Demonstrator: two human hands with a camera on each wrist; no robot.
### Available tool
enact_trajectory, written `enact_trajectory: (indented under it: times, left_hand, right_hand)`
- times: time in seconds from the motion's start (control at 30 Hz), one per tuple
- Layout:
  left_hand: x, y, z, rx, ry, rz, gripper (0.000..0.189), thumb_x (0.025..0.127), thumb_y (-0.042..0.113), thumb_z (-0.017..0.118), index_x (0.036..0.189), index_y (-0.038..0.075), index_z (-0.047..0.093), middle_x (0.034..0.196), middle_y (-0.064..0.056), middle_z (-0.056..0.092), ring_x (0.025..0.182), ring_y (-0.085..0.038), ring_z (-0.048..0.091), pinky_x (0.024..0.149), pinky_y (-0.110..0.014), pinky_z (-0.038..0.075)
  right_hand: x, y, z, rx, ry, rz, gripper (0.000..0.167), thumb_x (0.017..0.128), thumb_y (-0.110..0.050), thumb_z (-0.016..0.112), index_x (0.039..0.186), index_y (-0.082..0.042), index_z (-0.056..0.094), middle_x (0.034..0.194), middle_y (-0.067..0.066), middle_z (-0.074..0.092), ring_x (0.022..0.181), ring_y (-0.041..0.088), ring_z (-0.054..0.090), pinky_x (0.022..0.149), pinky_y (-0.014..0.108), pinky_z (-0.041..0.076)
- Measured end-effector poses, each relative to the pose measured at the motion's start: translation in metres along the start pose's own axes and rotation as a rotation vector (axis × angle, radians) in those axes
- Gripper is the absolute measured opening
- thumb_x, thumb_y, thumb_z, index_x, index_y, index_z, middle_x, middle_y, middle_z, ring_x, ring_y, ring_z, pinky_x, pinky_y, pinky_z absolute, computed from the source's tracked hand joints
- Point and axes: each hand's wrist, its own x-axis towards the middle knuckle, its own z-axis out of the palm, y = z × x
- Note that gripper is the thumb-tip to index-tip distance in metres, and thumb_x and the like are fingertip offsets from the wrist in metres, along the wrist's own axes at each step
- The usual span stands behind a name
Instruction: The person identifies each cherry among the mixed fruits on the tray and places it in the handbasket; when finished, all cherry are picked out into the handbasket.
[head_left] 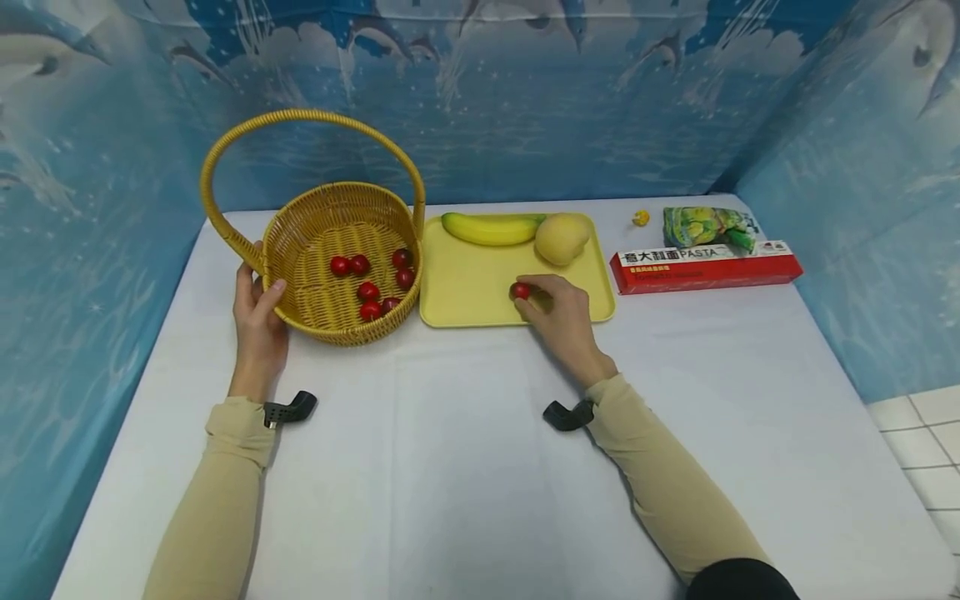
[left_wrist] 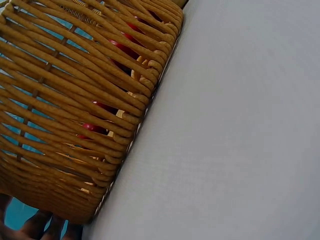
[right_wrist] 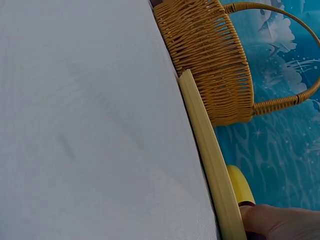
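My left hand holds the left side of a yellow wicker basket, thumb near the rim and fingers partly hidden behind it. Several red cherries lie on the basket's floor. In the left wrist view, fingertips show beside the woven wall. Between thumb and fingers, my right hand pinches a red cherry low over the front of a yellow tray. Along the tray's back lie a banana and a round pale yellow fruit.
Right of the tray lies a red and white pasta box, with a green printed packet against its back. Near them sits a small yellow object. The basket's tall handle arches upward. A blue dolphin-print curtain borders the white table.
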Motion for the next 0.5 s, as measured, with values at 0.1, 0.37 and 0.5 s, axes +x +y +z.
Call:
enact_trajectory:
  times: [0.1, 0.37, 0.5]
  left_hand:
    - [0.0, 0.0, 0.001, 0.005, -0.004, 0.007, 0.064, 0.104, 0.005, 0.052, 0.163, 0.025, 0.037, 0.167, -0.016, 0.034, 0.154, -0.035, 0.035, 0.125, -0.037, 0.039]
    - [0.0, 0.001, 0.001, 0.013, -0.005, 0.004, 0.064, 0.104, 0.007, 0.054, 0.163, 0.026, 0.037, 0.167, -0.016, 0.033, 0.154, -0.035, 0.035, 0.125, -0.036, 0.039]
    - [-0.001, 0.0, 0.0, 0.011, 0.0, 0.001, 0.064, 0.104, 0.008, 0.054, 0.163, 0.026, 0.037, 0.167, -0.016, 0.033, 0.154, -0.035, 0.036, 0.125, -0.037, 0.038]
  right_hand:
    - [0.0, -0.003, 0.003, 0.005, -0.016, -0.017, 0.035, 0.091, -0.011, 0.083, 0.126, -0.006, 0.076, 0.122, 0.012, 0.076, 0.112, 0.028, 0.071, 0.099, 0.045, 0.058]
    - [0.002, -0.023, 0.015, 0.001, -0.124, -0.073, 0.035, 0.092, -0.014, 0.083, 0.125, -0.006, 0.077, 0.12, 0.012, 0.077, 0.115, 0.028, 0.071, 0.102, 0.044, 0.057]
    - [0.005, -0.028, 0.016, 0.001, -0.145, -0.077, 0.035, 0.091, -0.014, 0.083, 0.124, -0.006, 0.077, 0.12, 0.012, 0.078, 0.115, 0.027, 0.072, 0.102, 0.043, 0.056]
